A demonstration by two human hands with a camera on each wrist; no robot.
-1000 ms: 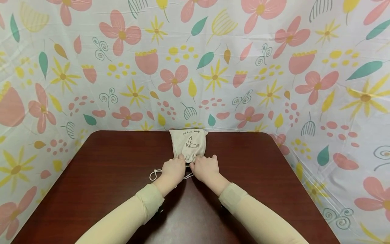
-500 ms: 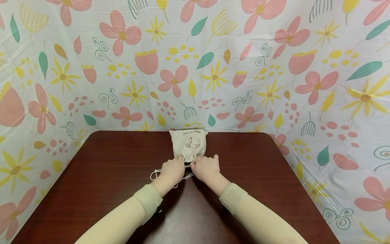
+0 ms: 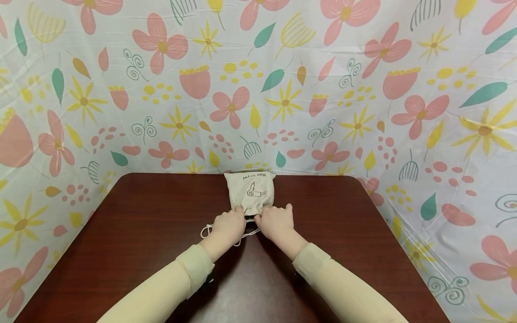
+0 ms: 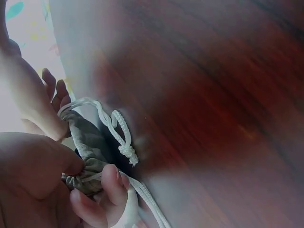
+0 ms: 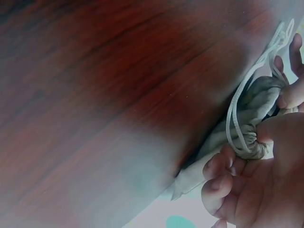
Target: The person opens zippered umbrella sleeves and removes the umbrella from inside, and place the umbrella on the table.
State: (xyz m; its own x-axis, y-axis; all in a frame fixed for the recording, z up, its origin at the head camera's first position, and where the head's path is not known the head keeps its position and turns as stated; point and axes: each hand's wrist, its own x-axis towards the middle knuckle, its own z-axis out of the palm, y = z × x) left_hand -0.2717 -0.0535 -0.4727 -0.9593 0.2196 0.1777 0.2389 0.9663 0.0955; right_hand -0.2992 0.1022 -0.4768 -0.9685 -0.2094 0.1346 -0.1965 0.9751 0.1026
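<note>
A cream cloth drawstring bag (image 3: 251,190), printed with "Hair Dryer" and a hair dryer drawing, lies at the far middle of the table. Its gathered mouth faces me. My left hand (image 3: 229,225) grips the left side of that mouth, and my right hand (image 3: 276,223) pinches the right side. In the left wrist view the left thumb and curled fingers hold the bunched cloth (image 4: 88,175). Bunched folds also sit between thumb and fingers in the right wrist view. White drawstrings (image 3: 247,234) hang from both sides and trail on the table. The bag's contents are hidden.
The dark red-brown wooden table (image 3: 161,197) has rounded far corners. A white curtain (image 3: 258,89) with pink, yellow and green flower prints stands along its back and both sides. Sleeves cover both forearms.
The right hand has shifted slightly to the right, and the gap between the two hands is a little wider. The drawstring loops have moved slightly. The bag stays in place.
</note>
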